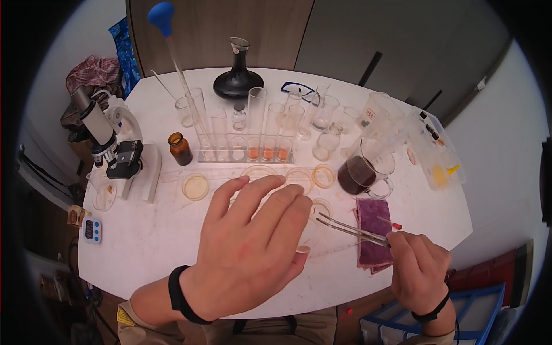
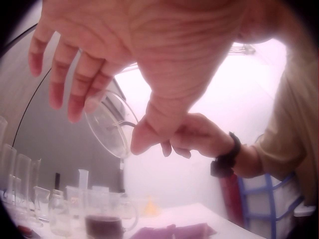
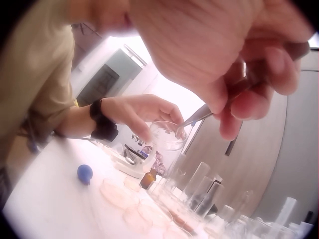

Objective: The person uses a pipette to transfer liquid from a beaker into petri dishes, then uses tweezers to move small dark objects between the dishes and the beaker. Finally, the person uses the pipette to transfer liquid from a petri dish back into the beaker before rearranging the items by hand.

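A small clear round dish (image 1: pixel 319 207) (image 2: pixel 106 134) (image 3: pixel 164 135) is pinched at its edge between the thumb and fingers of my left hand (image 1: pixel 247 253) (image 2: pixel 144 55) (image 3: pixel 142 110), held above the table. My right hand (image 1: pixel 422 267) (image 2: pixel 202 135) (image 3: pixel 214 55) grips metal tweezers (image 1: pixel 359 232) (image 3: pixel 200 113) near their rear end. Their tips reach the dish; whether they touch anything in it, I cannot tell. In the head view my left hand partly hides other round dishes lying on the table.
Behind my hands stand a rack (image 1: pixel 244 157) of glass tubes, a brown bottle (image 1: pixel 180 150) and a jug of dark liquid (image 1: pixel 356 175). A microscope (image 1: pixel 123 155) and timer (image 1: pixel 92 230) are left; a purple cloth (image 1: pixel 374 230) lies right. Above the rack leans a blue-bulbed pipette (image 1: pixel 161 18).
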The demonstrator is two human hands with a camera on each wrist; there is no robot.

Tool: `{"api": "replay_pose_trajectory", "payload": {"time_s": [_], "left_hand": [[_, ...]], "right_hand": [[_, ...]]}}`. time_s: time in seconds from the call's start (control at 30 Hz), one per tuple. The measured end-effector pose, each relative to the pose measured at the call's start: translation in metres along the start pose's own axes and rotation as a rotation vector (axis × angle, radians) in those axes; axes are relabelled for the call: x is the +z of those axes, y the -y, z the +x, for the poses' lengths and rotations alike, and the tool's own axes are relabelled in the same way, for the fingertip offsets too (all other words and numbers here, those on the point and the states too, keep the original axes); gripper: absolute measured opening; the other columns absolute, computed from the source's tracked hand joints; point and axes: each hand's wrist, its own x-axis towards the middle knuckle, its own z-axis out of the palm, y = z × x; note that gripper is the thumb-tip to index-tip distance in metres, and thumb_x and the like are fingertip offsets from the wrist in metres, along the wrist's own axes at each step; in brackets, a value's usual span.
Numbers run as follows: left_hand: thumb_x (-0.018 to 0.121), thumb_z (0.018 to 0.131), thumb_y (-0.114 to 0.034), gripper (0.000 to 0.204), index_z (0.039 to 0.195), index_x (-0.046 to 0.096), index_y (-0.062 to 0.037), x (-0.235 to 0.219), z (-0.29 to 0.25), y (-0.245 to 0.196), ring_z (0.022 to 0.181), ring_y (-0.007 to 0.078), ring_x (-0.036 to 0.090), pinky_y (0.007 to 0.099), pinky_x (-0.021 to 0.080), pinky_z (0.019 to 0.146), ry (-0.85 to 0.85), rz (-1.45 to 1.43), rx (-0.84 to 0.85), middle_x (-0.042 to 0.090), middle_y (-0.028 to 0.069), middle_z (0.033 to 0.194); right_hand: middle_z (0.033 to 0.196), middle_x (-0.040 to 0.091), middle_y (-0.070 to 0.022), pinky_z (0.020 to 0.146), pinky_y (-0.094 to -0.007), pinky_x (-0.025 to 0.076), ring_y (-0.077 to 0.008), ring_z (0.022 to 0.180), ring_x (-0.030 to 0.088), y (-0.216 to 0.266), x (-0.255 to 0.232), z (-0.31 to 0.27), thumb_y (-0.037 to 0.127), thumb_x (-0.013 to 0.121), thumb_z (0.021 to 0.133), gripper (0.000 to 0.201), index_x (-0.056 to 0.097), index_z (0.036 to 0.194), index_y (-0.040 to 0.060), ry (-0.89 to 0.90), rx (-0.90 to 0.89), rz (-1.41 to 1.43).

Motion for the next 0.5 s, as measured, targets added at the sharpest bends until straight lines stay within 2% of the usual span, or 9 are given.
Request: {"api": "replay_pose_trajectory", "payload": {"time_s": [0.5], "left_hand": [[0.081,0.061,-0.018,0.055,0.111,0.060,-0.0059,0.0030,0.0004,-0.0014,0.112,0.0312,0.059,0.0496,0.043,0.094,-0.027,-0.001,0.004,0.064,0.0079,0.116]], "right_hand": [[0.088,0.064,-0.0080,0.044,-0.0276,0.043,-0.0156,0.058,0.057,0.0000,0.0078,-0.0033,0.000,0.063,0.066,0.036,0.065,0.101,-0.0030,0.015,0.051,0.061]]}}
